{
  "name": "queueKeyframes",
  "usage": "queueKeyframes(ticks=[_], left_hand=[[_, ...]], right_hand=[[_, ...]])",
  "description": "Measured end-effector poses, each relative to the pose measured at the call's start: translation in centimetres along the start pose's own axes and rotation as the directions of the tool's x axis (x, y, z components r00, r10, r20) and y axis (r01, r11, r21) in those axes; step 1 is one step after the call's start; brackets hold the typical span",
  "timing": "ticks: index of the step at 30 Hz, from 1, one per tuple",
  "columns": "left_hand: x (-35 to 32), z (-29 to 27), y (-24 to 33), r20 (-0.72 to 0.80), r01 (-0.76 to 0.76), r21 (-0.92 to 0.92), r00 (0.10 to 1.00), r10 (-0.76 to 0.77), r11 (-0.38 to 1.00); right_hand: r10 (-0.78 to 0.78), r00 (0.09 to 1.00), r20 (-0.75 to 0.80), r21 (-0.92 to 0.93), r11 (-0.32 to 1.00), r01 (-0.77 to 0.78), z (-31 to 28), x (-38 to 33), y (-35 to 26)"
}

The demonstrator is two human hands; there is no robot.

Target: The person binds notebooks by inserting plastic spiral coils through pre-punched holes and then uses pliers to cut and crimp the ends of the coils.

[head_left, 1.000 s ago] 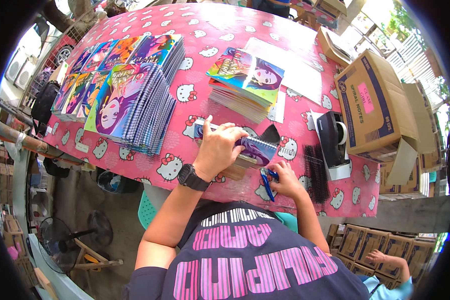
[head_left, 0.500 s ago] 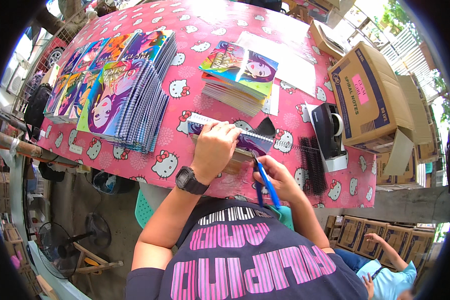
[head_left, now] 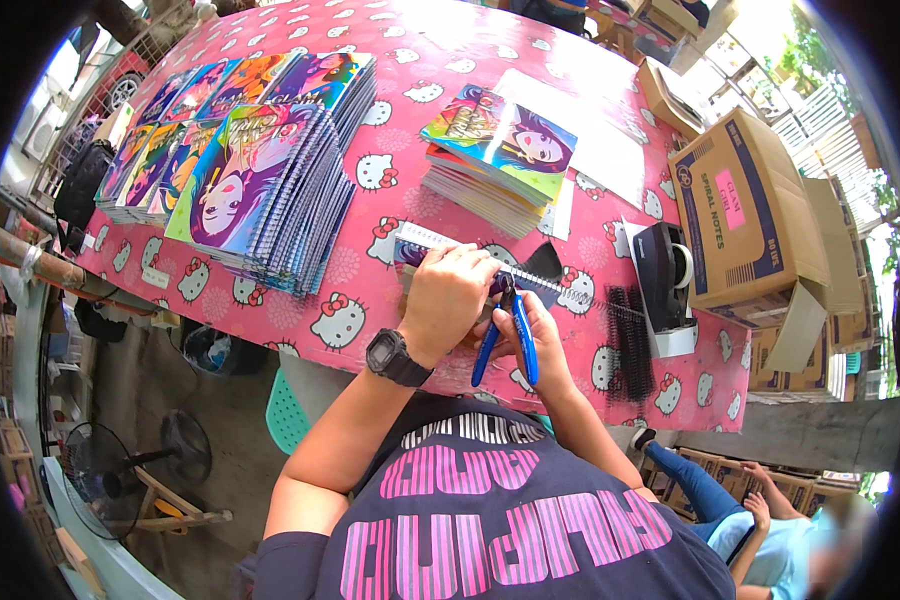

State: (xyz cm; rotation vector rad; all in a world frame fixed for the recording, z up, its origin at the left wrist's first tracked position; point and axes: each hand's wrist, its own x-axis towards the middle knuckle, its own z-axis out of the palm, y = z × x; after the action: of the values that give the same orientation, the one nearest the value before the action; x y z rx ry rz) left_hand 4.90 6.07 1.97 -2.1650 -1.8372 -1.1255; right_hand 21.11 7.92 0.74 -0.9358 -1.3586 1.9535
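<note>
Work the blue-handled cutters [head_left: 526, 345] with the right hand [head_left: 538, 325], its fingers curled around the handles; the handles stand apart. Hold the tips close to the spiral wire [head_left: 532, 277] and square to it, clear of the cover; blade contact cannot be confirmed. The right forearm comes up from the lower right, angled inward. Steady the notebook [head_left: 542, 293] with the left hand [head_left: 450, 293]: palm down, wrist slightly raised, fingers close together across the cover. Whether the thumb pinches cannot be told. Keep these fingers out of the blades' path. The notebook is on the counter [head_left: 400, 130] before the wearer, wire along its far edge. Beyond its right end lie black coils [head_left: 630, 350]; farther off stands a notebook stack [head_left: 500, 160].
</note>
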Motion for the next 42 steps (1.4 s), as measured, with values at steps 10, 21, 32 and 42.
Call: queueKeyframes(ticks=[10,21,32,42], left_hand=[[0.0,-0.3,0.1,-0.013,0.027,-0.051,1.000,-0.028,0.998],[0.4,-0.1,-0.3,-0.012,0.050,-0.099,0.999,-0.052,0.994],[0.4,0.3,-0.7,-0.034,0.046,-0.110,0.998,-0.050,0.993],[0.1,-0.2,-0.7,-0.012,0.052,-0.170,0.998,-0.055,0.984]], right_hand=[[-0.016,0.996,-0.089,0.090,0.996,0.024,2.1,0.0,0.5],[-0.038,0.999,-0.016,0.209,0.977,0.040,1.8,0.7,1.6],[-0.030,0.999,0.025,0.233,0.972,0.023,1.8,0.2,0.4],[-0.030,0.998,-0.055,0.275,0.960,0.045,2.7,0.8,1.0]])
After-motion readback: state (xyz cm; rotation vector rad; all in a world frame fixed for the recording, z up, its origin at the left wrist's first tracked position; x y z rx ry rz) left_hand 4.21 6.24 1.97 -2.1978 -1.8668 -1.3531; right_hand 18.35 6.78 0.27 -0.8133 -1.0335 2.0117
